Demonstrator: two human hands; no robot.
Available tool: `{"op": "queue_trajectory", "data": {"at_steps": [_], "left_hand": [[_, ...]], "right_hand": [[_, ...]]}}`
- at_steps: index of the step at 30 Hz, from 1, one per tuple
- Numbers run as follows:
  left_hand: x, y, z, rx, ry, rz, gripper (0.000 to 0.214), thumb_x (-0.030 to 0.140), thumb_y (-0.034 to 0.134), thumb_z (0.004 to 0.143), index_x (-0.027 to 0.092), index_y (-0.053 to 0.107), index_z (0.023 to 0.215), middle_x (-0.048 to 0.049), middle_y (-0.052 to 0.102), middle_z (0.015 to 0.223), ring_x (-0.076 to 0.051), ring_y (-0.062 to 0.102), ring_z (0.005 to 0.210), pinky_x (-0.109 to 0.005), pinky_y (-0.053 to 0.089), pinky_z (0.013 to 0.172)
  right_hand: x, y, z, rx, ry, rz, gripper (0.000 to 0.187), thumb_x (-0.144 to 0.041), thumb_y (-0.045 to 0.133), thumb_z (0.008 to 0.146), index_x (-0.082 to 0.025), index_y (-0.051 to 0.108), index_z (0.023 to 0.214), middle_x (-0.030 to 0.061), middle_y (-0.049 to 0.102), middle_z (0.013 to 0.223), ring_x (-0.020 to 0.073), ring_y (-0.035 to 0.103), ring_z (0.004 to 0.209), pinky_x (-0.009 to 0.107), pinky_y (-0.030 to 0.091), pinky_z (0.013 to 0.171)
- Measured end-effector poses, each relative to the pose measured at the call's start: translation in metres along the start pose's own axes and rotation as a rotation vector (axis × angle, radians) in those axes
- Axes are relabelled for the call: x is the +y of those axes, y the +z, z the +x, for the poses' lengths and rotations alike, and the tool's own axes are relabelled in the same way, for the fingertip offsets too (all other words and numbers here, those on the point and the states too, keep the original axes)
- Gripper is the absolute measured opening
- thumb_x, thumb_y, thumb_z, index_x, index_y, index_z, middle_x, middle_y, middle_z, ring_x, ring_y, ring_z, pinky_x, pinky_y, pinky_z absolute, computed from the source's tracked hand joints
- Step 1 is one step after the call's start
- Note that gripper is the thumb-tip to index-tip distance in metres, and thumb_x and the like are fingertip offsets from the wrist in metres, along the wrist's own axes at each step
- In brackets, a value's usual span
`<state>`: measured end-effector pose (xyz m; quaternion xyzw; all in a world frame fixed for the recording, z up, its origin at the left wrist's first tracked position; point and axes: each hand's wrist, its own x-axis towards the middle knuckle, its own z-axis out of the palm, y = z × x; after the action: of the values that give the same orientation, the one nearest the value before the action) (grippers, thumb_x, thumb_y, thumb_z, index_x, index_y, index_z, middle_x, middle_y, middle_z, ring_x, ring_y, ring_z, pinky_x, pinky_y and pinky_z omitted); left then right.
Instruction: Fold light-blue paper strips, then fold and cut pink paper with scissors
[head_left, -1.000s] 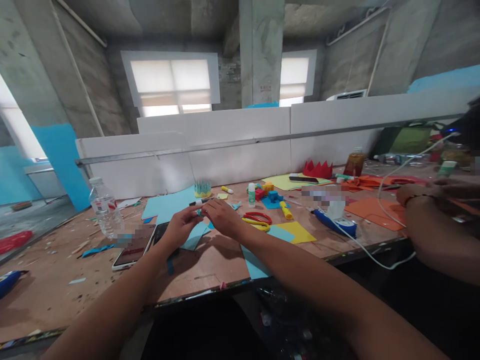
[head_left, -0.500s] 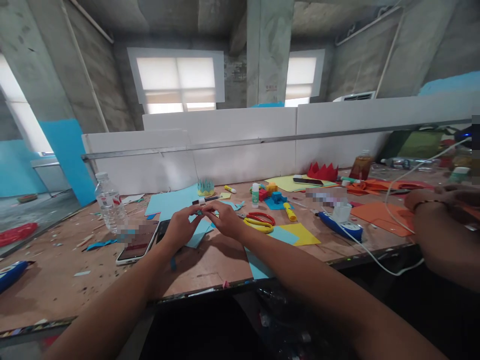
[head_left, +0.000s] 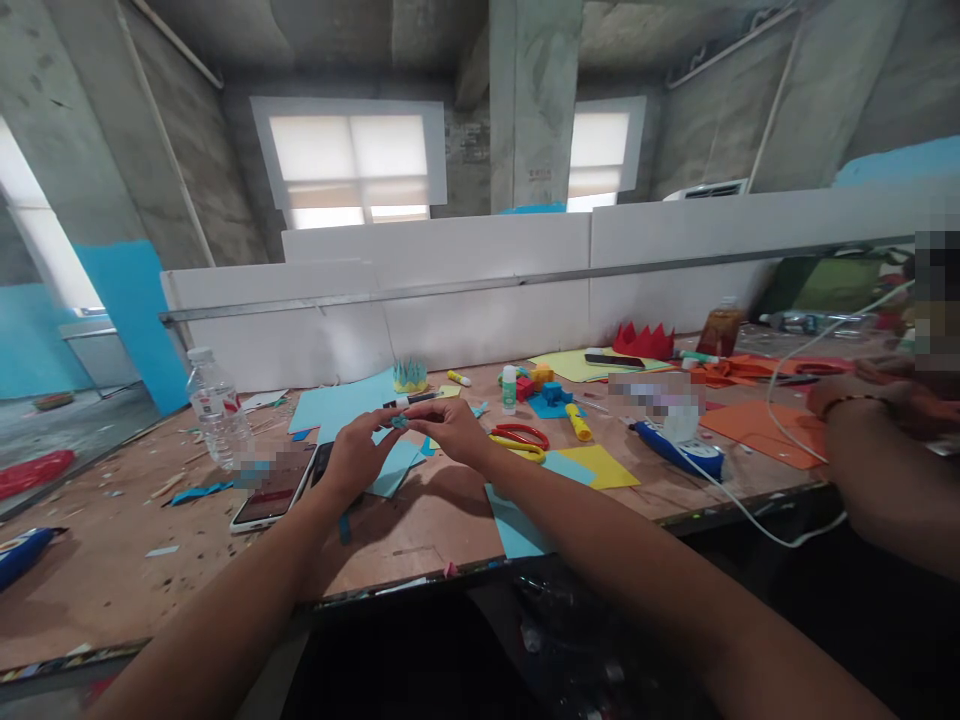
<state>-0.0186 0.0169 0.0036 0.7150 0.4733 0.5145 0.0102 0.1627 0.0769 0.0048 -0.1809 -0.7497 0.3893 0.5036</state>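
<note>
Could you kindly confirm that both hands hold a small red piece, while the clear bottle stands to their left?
In the head view, the small piece between the left hand and right hand is light blue, not red; the clear bottle stands to their left.

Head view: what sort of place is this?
Probably a makeshift craft workshop: a scrap-strewn table with a spiky red crown on it, in a room with a bare concrete pillar.
</note>
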Motion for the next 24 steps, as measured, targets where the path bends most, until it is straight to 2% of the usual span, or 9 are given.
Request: {"op": "queue_trajectory", "data": {"at_steps": [4, 8, 12, 15, 19, 24], "left_hand": [[-0.003, -0.001, 0.0, -0.004, 0.029, 0.058, 0.024, 0.036, 0.068, 0.084, 0.029, 0.074, 0.105, -0.0049, 0.076, 0.103, -0.025, 0.066, 0.087, -0.036, 0.047, 0.084], [-0.002, -0.002, -0.001, 0.006, 0.071, 0.103, 0.026, 0.035, 0.064, 0.087, 0.028, 0.072, 0.11, -0.0056, 0.074, 0.1, -0.025, 0.065, 0.09, -0.035, 0.046, 0.084], [0.0, -0.003, -0.001, -0.005, 0.106, 0.141, 0.024, 0.034, 0.063, 0.087, 0.028, 0.072, 0.109, -0.0053, 0.073, 0.097, -0.025, 0.064, 0.089, -0.034, 0.045, 0.084], [-0.001, -0.002, -0.001, -0.029, 0.117, 0.172, 0.025, 0.034, 0.064, 0.087, 0.027, 0.071, 0.11, -0.0058, 0.072, 0.097, -0.025, 0.064, 0.088, -0.034, 0.045, 0.081], [-0.005, 0.0, -0.001, -0.081, 0.127, 0.219, 0.027, 0.031, 0.064, 0.086, 0.027, 0.069, 0.112, -0.0059, 0.071, 0.092, -0.025, 0.064, 0.084, -0.034, 0.045, 0.075], [-0.005, 0.002, -0.001, -0.108, 0.142, 0.275, 0.026, 0.029, 0.059, 0.09, 0.026, 0.067, 0.114, -0.0055, 0.069, 0.09, -0.024, 0.065, 0.085, -0.034, 0.047, 0.075]], "right_hand": [[-0.001, 0.0, 0.0, -0.006, 0.001, 0.014, 0.034, -0.041, 0.08, 0.073, -0.018, 0.078, 0.097, 0.0075, 0.076, 0.094, 0.0231, 0.071, 0.088, 0.038, 0.055, 0.084], [0.002, 0.001, 0.001, -0.016, 0.016, 0.032, 0.04, -0.044, 0.081, 0.07, -0.016, 0.077, 0.099, 0.0077, 0.076, 0.092, 0.021, 0.071, 0.082, 0.034, 0.056, 0.077], [0.008, 0.001, 0.002, -0.017, -0.004, -0.008, 0.041, -0.044, 0.077, 0.075, -0.013, 0.076, 0.101, 0.0092, 0.076, 0.094, 0.0203, 0.071, 0.082, 0.033, 0.056, 0.076], [0.008, -0.002, 0.003, -0.014, -0.057, -0.102, 0.033, -0.041, 0.074, 0.08, -0.014, 0.077, 0.099, 0.0088, 0.076, 0.091, 0.0207, 0.07, 0.083, 0.033, 0.055, 0.076], [0.001, -0.007, 0.002, -0.026, -0.175, -0.293, 0.014, -0.026, 0.072, 0.085, -0.018, 0.077, 0.096, 0.0074, 0.075, 0.094, 0.0199, 0.068, 0.088, 0.033, 0.052, 0.082], [-0.004, -0.01, 0.003, -0.058, -0.29, -0.502, 0.01, -0.018, 0.065, 0.091, -0.016, 0.075, 0.095, 0.0088, 0.073, 0.096, 0.0196, 0.066, 0.093, 0.033, 0.049, 0.086]]}}
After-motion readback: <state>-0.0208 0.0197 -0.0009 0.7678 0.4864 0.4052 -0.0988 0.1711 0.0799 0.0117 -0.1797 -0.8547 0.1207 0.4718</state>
